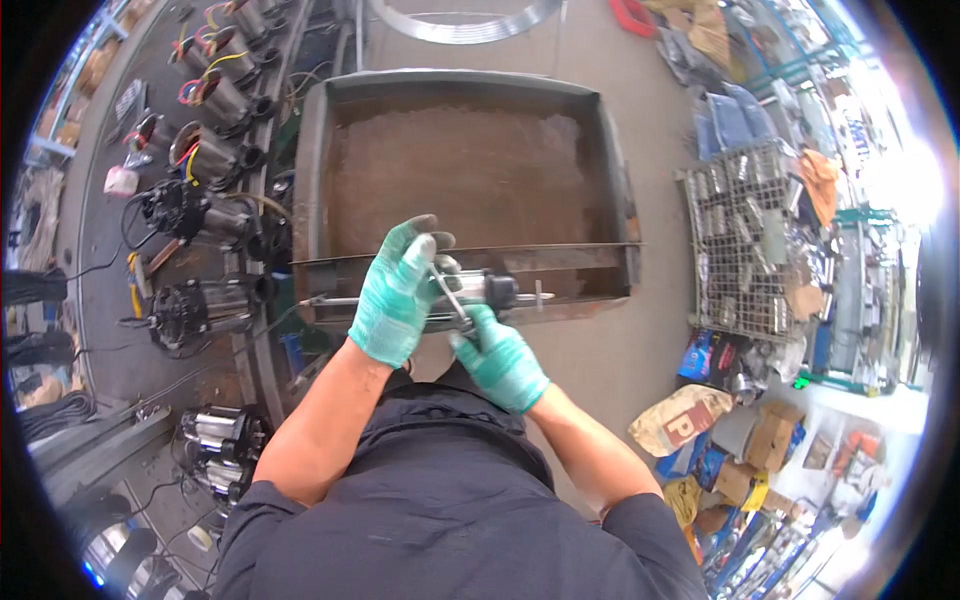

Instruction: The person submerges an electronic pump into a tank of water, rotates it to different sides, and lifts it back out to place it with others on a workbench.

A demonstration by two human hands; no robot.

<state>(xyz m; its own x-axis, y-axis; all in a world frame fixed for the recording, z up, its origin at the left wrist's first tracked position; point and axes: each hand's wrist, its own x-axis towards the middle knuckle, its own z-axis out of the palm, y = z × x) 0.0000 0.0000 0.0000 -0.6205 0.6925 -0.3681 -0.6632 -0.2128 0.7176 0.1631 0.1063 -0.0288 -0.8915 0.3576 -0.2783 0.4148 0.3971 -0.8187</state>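
Note:
My left hand [392, 295], in a green-and-white glove, is raised with its fingers loosely apart beside the upper end of a slim metal tool. My right hand [503, 368], gloved alike, is closed around the lower, dark end of this rod-shaped tool [450, 290]; its exact kind does not show. Just beyond my hands lies a motor rotor [500, 291] with a silver body, a black section and a long thin shaft reaching out to the left. My left hand hides part of it. The rotor lies over the near side of a rusty metal tray [450, 190].
A workbench [110, 230] on the left carries several motor housings [225, 95] with coloured wires. Black-and-silver pump motors [200, 310] stand nearer. On the right are a wire basket [740, 240] of metal parts, a sack [682, 418] and cardboard boxes [775, 435]. A metal ring [465, 28] lies beyond the tray.

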